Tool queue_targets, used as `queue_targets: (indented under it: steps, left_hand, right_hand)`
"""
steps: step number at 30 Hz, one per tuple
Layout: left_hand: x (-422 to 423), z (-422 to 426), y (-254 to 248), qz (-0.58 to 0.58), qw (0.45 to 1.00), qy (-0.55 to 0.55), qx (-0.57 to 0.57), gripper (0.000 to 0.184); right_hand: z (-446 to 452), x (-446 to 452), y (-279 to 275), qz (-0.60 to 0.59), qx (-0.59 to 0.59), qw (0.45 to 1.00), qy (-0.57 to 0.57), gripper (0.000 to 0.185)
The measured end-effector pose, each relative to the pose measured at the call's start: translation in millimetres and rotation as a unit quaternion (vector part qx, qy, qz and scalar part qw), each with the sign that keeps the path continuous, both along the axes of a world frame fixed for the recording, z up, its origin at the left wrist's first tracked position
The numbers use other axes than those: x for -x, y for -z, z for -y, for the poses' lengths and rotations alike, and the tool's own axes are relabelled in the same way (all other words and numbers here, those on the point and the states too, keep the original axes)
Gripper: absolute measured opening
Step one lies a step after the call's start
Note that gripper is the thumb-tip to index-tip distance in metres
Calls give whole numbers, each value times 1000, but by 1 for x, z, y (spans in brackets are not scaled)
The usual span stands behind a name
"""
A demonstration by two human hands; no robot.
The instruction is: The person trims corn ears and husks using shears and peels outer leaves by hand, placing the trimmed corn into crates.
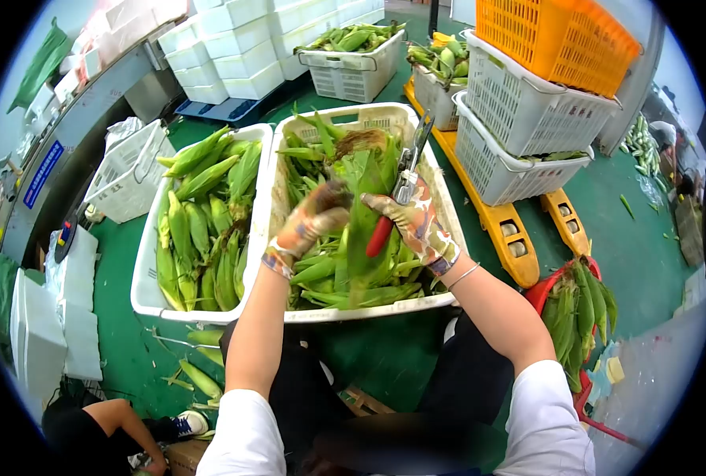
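Note:
My right hand [416,226], in a patterned glove, is closed around pruning shears [405,176] with a red grip; their metal end points up and away. An ear of corn in green husk [359,222] stands upright between my hands, touching the fingers of the right one. My left hand [309,226], gloved alike, is beside the ear's left side; motion smears its fingers, so whether it grips the husk cannot be told. Below both hands is a white crate [353,315] with loose green husks and leaves. Touching it on the left, another white crate [148,305] holds several husked ears.
White crates [519,178] and an orange crate [551,40] are stacked on a yellow pallet jack [519,258] at right. More corn [579,305] lies in a red container. White foam boxes [242,47] stand behind. A co-worker's arm [123,420] shows at lower left, near ears on the floor.

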State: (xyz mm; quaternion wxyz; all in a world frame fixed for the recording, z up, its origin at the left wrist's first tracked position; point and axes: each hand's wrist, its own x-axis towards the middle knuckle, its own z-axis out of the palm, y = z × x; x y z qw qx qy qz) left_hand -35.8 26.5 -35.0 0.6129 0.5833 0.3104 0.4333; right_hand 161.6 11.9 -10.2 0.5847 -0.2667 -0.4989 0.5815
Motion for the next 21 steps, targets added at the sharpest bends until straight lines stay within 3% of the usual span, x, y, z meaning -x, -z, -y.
queue_targets:
  steps: [1, 3, 5, 6, 8, 10, 11, 13, 15, 16, 18, 19, 21]
  left_hand:
    - [-12, -1, 4, -51, 998, 32, -7, 78]
    - [-34, 7, -3, -40, 999, 13, 28, 94]
    - [-37, 0, 7, 52, 998, 44, -18, 94]
    - [-35, -4, 12, 54, 997, 45, -15, 94]
    - [-25, -7, 27, -70, 995, -43, -64, 91]
    - [-12, -5, 37, -72, 993, -86, -35, 83]
    - [-5, -1, 32, -96, 989, -108, -38, 82]
    - [6, 8, 22, -128, 982, -115, -80, 82]
    - [9, 25, -1, -271, 943, -90, -171, 82]
    - [7, 34, -13, -301, 938, -94, -145, 80]
    - [14, 36, 6, -325, 931, -85, -145, 79]
    - [18, 34, 17, -347, 922, -79, -155, 79]
    - [17, 35, 15, -333, 920, -76, -191, 80]
  right_hand:
    - [2, -4, -8, 9, 13, 1000, -13, 55]
    - [3, -9, -6, 28, 43, 998, -25, 54]
    - [2, -20, -3, 91, 2, 996, 8, 56]
    - [5, -30, -4, 206, -33, 977, 53, 60]
    - [13, -49, -6, 432, -92, 884, 153, 71]
    - [27, -61, -18, 533, -134, 828, 106, 66]
    - [36, -59, -26, 603, -95, 786, 92, 68]
    - [37, -64, -4, 650, -133, 745, 66, 71]
    - [34, -56, 1, 616, -111, 780, 7, 68]
    - [32, -56, 5, 608, -92, 789, -9, 70]
    - [31, -50, -6, 595, -67, 800, -46, 73]
    - [25, -50, 4, 597, -125, 791, -50, 69]
    - [17, -48, 3, 613, -96, 778, -103, 62]
